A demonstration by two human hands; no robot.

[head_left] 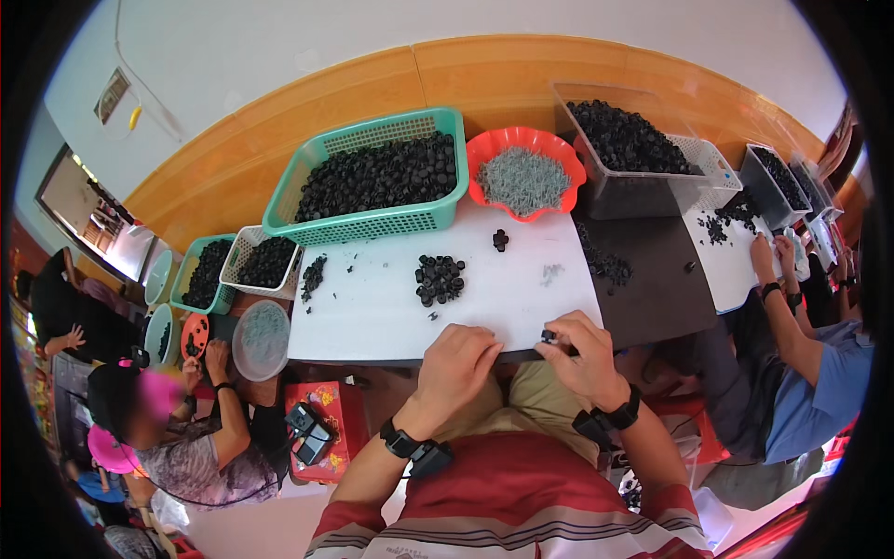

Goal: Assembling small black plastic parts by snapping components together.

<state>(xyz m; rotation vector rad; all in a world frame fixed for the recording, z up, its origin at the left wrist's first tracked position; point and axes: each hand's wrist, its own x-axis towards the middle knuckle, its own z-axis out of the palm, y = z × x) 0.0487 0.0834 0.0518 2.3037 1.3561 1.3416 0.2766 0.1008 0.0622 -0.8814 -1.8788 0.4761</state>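
Note:
At the table's front edge my right hand (pixel 589 361) pinches a small black plastic part (pixel 548 336) between thumb and fingertips. My left hand (pixel 456 366) is beside it, a short gap away, its fingers curled and pressed together; anything in them is hidden. Beyond the hands, on the white work surface (pixel 372 321), lies a heap of round black plastic parts (pixel 440 280). A little clump of black parts (pixel 500 241) sits farther back. Some small grey pins (pixel 551 275) are scattered at the right, and small black pieces (pixel 312 278) lie at the left.
Along the back stand a green basket (pixel 372 222) of black parts, a red scalloped bowl (pixel 578 177) of grey pins and a clear bin (pixel 633 194) of black parts. Co-workers sit at left (pixel 200 447) and right (pixel 815 373). A red stool (pixel 349 424) holds black devices.

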